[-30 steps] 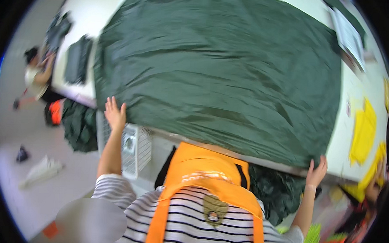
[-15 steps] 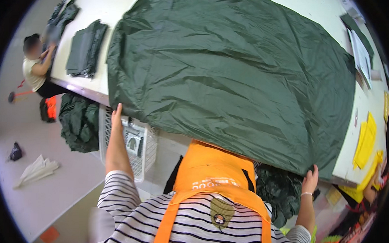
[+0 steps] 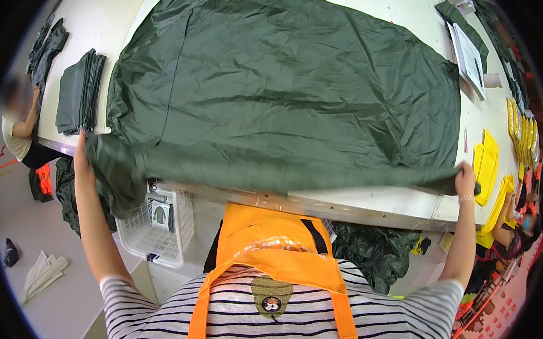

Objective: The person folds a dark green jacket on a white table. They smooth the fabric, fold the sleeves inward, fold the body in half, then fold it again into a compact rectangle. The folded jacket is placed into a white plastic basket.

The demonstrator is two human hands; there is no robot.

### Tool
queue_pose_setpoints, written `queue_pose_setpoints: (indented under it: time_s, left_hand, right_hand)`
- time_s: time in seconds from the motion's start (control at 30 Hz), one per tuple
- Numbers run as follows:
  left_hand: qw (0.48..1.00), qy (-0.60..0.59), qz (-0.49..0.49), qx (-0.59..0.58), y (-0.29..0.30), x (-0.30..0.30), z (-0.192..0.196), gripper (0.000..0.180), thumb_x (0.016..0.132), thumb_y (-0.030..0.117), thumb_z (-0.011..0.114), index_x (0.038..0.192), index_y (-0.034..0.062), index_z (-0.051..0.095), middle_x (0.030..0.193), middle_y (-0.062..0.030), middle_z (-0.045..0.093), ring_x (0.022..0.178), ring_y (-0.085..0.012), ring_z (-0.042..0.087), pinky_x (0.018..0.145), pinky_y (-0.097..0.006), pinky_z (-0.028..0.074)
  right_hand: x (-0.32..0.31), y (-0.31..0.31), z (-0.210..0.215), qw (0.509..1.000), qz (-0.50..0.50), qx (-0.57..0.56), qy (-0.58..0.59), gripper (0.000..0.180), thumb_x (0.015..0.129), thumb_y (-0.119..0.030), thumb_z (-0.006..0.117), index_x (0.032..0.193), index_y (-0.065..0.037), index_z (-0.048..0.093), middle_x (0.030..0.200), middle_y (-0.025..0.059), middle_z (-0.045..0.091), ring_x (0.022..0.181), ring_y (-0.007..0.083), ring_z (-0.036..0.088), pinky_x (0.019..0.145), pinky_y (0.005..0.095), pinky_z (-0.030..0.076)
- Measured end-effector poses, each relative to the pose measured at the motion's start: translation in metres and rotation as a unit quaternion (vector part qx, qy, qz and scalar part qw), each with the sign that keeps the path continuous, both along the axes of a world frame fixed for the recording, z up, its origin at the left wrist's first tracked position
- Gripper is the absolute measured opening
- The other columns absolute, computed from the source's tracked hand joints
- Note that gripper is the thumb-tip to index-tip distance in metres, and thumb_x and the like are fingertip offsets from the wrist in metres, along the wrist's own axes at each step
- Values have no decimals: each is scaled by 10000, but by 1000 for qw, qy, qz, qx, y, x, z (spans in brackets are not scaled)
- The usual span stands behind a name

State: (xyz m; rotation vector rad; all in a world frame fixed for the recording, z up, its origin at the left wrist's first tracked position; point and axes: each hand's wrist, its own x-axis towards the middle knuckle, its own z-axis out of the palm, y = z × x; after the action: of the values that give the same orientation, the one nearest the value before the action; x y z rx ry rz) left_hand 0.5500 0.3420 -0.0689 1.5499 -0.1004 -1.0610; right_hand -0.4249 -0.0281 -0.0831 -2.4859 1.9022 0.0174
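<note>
A large piece of dark green, thin, slightly shiny fabric (image 3: 287, 79) is spread over the white table (image 3: 373, 201), creased across its middle. A thin dark line runs down its left part. Its near edge is lifted in a long band, blurred by motion, stretched between my two hands. At the left end my left hand (image 3: 83, 152) grips this edge, and a flap hangs below beside it. My right hand (image 3: 466, 181) is closed on the other end, close to the table's right front corner. Both arms are spread wide.
A stack of folded dark green fabric (image 3: 81, 91) lies at left. Below stands a white plastic basket (image 3: 184, 220) holding flat packages. Yellow packages (image 3: 486, 159) and white papers (image 3: 467, 60) lie at right. Green fabric (image 3: 374, 253) is heaped under the table. Other people (image 3: 22, 125) work at both sides.
Both hands have moved apart and up, drawing the fabric's near edge off the table front and folding it back. The table's front edge now shows. The view has shifted to the right.
</note>
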Motion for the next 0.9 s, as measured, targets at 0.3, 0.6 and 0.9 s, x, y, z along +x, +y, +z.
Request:
queue_pose_setpoints:
  time_s: [0.3,0.6,0.9]
  left_hand:
    - [776,-614,23,145,-96,8,-79,405,932,274,548,1248,21,548,1179,-129,618,1041,-220,588,966,-338,395]
    - [779,-579,-109,213,-38,43,-158,276,873,189,646,1063,-7,602,967,-138,639,885,-215,605,789,-328,464]
    - [707,-681,-92,169,-56,23,-153,176,872,222,636,946,63,628,805,-141,646,729,-314,614,651,-392,464]
  right_hand:
    - [117,-103,-75,999,34,-10,37,489,838,-118,542,1319,-109,455,1325,137,503,1249,339,437,1032,503,308]
    - [240,10,-107,981,178,70,-24,607,895,-277,534,1449,-155,319,1537,91,211,1417,291,179,1136,510,113]
    - [390,106,-41,917,105,172,-344,108,870,-37,558,925,-3,644,922,127,658,852,253,624,787,361,487]
